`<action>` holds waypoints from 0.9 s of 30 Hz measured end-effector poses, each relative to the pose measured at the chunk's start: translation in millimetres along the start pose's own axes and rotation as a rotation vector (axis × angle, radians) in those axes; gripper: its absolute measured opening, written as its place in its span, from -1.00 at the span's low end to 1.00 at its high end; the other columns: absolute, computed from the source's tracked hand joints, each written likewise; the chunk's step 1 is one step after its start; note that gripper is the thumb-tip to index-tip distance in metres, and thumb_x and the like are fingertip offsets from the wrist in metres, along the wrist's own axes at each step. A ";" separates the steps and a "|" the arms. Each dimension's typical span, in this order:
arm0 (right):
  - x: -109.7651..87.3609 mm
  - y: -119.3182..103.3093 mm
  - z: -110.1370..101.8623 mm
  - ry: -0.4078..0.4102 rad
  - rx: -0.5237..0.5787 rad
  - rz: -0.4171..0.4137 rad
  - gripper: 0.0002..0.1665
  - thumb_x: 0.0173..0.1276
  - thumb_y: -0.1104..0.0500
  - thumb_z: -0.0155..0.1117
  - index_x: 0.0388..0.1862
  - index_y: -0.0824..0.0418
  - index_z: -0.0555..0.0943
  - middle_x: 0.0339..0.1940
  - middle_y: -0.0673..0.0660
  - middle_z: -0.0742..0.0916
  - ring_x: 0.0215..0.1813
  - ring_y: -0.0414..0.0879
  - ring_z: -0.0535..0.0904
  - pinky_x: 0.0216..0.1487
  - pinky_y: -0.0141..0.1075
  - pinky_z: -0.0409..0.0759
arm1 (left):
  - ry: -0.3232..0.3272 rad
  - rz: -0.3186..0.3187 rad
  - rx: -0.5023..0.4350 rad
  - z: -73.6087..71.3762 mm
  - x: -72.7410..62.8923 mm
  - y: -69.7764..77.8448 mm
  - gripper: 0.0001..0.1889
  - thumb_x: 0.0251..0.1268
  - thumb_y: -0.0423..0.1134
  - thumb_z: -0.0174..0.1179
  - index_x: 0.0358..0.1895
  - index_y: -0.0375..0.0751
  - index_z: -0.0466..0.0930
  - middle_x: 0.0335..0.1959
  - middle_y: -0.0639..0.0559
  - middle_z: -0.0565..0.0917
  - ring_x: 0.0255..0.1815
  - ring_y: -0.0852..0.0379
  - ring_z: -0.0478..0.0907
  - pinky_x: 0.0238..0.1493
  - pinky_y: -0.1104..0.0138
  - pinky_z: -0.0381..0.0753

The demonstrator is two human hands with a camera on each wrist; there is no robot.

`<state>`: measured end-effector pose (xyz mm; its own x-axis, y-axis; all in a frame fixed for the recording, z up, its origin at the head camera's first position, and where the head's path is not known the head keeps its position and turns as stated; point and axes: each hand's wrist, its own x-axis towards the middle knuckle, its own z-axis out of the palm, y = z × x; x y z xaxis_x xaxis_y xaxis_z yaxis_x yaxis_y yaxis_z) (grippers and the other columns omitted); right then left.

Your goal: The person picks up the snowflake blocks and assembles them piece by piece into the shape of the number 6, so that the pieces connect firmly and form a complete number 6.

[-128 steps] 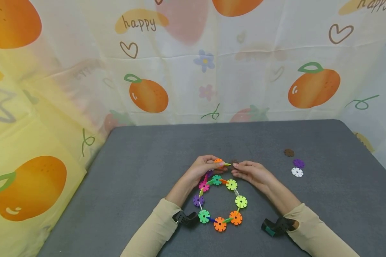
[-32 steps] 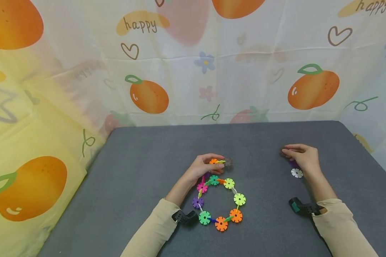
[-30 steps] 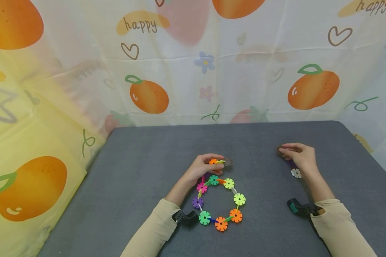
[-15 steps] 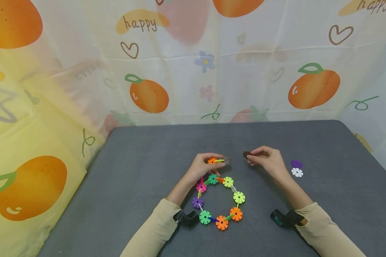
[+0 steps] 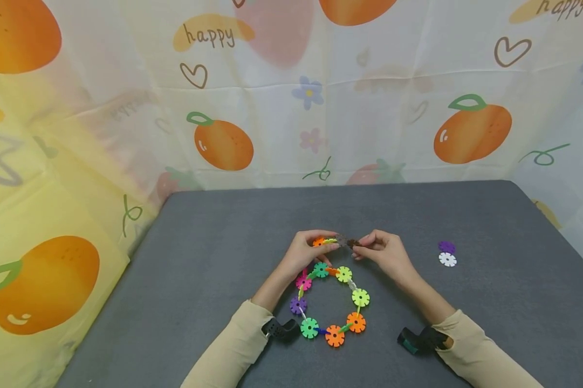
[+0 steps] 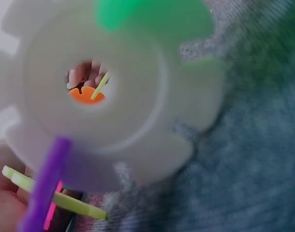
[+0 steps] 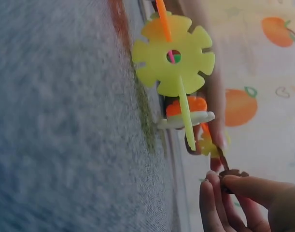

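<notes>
My left hand [image 5: 302, 254] pinches the end of a chain of notched plastic discs, near an orange disc [image 5: 319, 242] and a yellow one [image 5: 330, 240] at the far side of the loop. A brown disc [image 5: 341, 240] sticks out past its fingertips. Between thumb and fingers, my right hand [image 5: 387, 256] pinches a second brown disc [image 7: 236, 173], which meets the first edge to edge. The rest of the chain [image 5: 335, 336] curves toward me in a ring of orange, green, purple, pink and yellow discs. A pale disc [image 6: 137, 111] fills much of the left wrist view.
A purple disc [image 5: 447, 247] and a white disc [image 5: 447, 260] lie together on the grey table [image 5: 213, 258], right of my right hand. Black wrist straps [image 5: 282, 330] sit at both cuffs. A fruit-print cloth [image 5: 272, 97] hangs behind the table.
My right hand left the chain's brown disc, picked up the other brown disc at the right and carried it left to the chain's end. My left hand stayed nearly in place.
</notes>
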<state>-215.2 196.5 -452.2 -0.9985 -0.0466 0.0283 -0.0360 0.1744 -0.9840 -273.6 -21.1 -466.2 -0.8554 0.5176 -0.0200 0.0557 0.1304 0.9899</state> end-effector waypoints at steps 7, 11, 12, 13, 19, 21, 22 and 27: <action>-0.1 4.3 6.3 -0.003 0.018 -0.020 -0.76 0.27 0.35 0.35 -0.19 0.54 0.56 -0.15 0.40 0.73 -0.30 -0.15 0.75 -0.14 -0.24 0.76 | -0.009 0.000 0.028 1.1 -0.5 1.2 -0.63 0.30 -0.14 0.29 0.15 -0.05 0.63 0.07 -0.15 0.69 -0.53 0.07 0.71 -0.40 0.25 0.74; 0.0 5.9 6.6 -0.005 0.037 -0.037 -0.75 0.28 0.36 0.33 -0.18 0.56 0.55 -0.14 0.45 0.71 -0.29 -0.15 0.76 -0.13 -0.21 0.77 | -0.025 -0.017 0.060 -0.3 -0.1 1.7 -0.66 0.36 -0.05 0.22 0.12 -0.06 0.65 0.01 -0.14 0.72 -0.43 0.07 0.75 -0.42 0.28 0.73; -0.1 6.2 6.4 -0.007 0.040 -0.042 -0.75 0.28 0.37 0.33 -0.18 0.57 0.54 -0.14 0.46 0.71 -0.28 -0.14 0.76 -0.13 -0.21 0.77 | -0.027 -0.020 0.062 -1.0 -0.1 2.1 -0.66 0.38 -0.04 0.19 0.11 -0.08 0.66 0.02 -0.14 0.72 -0.41 0.07 0.76 -0.43 0.28 0.73; -0.1 6.4 6.3 -0.008 0.038 -0.046 -0.75 0.28 0.37 0.33 -0.18 0.56 0.54 -0.14 0.47 0.71 -0.28 -0.13 0.76 -0.14 -0.21 0.77 | -0.031 -0.025 0.061 -2.0 0.0 2.5 -0.65 0.40 -0.03 0.17 0.11 -0.11 0.66 0.03 -0.13 0.71 -0.39 0.07 0.76 -0.43 0.28 0.74; -0.1 9.0 5.0 -0.024 -0.001 -0.079 -0.79 0.29 0.37 0.32 -0.19 0.52 0.56 -0.17 0.46 0.72 -0.29 -0.10 0.76 -0.16 -0.25 0.76 | -0.017 -0.080 0.056 -7.8 -0.8 7.1 -0.64 0.44 -0.04 0.12 0.05 -0.20 0.69 0.08 -0.13 0.70 -0.35 0.12 0.77 -0.25 0.32 0.75; 0.2 10.1 5.1 -0.028 -0.022 -0.091 -0.80 0.28 0.36 0.33 -0.20 0.49 0.58 -0.19 0.44 0.72 -0.29 -0.11 0.76 -0.17 -0.27 0.76 | 0.000 -0.096 0.069 -8.7 -0.6 7.4 -0.68 0.42 -0.07 0.15 0.01 -0.21 0.71 0.05 -0.12 0.72 -0.30 0.15 0.76 -0.17 0.35 0.72; 0.5 10.5 5.3 -0.031 -0.035 -0.097 -0.81 0.28 0.35 0.34 -0.21 0.47 0.59 -0.20 0.43 0.73 -0.30 -0.12 0.75 -0.17 -0.27 0.76 | 0.011 -0.103 0.082 -8.9 -0.4 7.3 -0.70 0.40 -0.10 0.17 -0.02 -0.20 0.73 0.02 -0.11 0.73 -0.26 0.19 0.75 -0.14 0.37 0.69; 1.0 10.6 6.8 -0.058 -0.053 -0.128 -0.83 0.28 0.35 0.34 -0.26 0.47 0.60 -0.20 0.42 0.73 -0.30 -0.13 0.75 -0.18 -0.26 0.76 | 0.043 -0.149 0.114 -7.5 0.3 5.4 -0.77 0.36 -0.19 0.21 -0.11 -0.26 0.75 -0.05 -0.10 0.75 -0.03 0.16 0.65 0.05 0.30 0.63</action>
<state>-216.3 191.6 -463.8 -0.9816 -0.1284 0.1417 -0.1670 0.2149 -0.9623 -277.3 -26.6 -459.8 -0.8795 0.4493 -0.1569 -0.0173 0.2994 0.9540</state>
